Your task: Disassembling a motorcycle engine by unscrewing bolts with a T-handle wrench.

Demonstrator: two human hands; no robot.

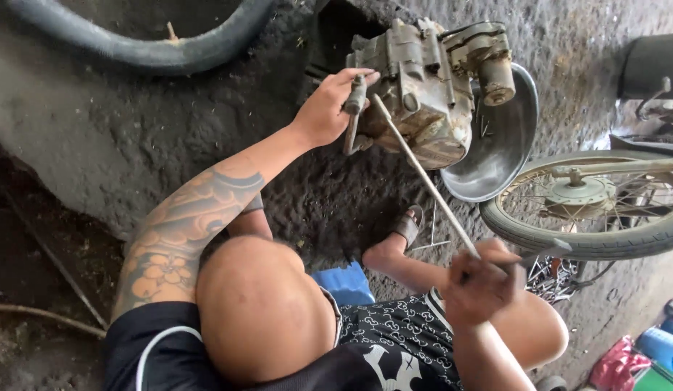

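Observation:
A grimy grey motorcycle engine block (423, 80) lies on the dark oily ground. My left hand (325, 108), on a tattooed arm, is closed around a short metal tool (352, 123) held against the engine's near side. My right hand (481, 282) grips the near end of a long thin metal rod (423, 177). The rod runs diagonally up to the engine, and its far tip touches the casing beside the left hand. My bare knee (264, 311) and a sandalled foot (403, 235) are below the engine.
A steel bowl (506, 137) with small parts sits right of the engine. A spoked motorcycle wheel (590, 210) lies at right, a chain (557, 279) beneath it. A black rubber tube (148, 47) curves at top left. A blue stool (345, 284) is under me.

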